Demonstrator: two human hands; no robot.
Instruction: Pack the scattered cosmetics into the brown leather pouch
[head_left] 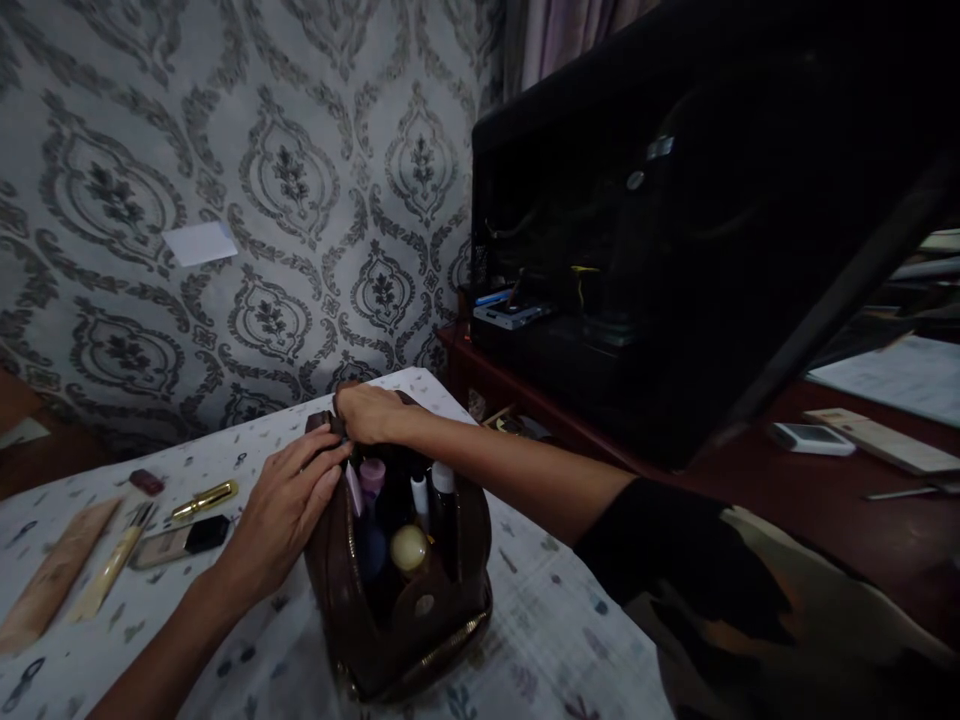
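A dark brown makeup bag stands unzipped on the cloth. My left hand grips its left side, the fingers together over the upper edge. Reaching across the opening, my right hand is closed at the bag's far end; its fingertips are partly hidden, and whether it pinches the zip or the rim is unclear. Inside the bag are a pink-capped tube, a round pale-yellow item, a white-capped bottle and a slim white-topped tube.
Left of the bag on the patterned tablecloth lie a foundation bottle, a gold lipstick tube, a cream tube, a long beige packet and a small dark red item. A large black case stands on the red-brown desk at right.
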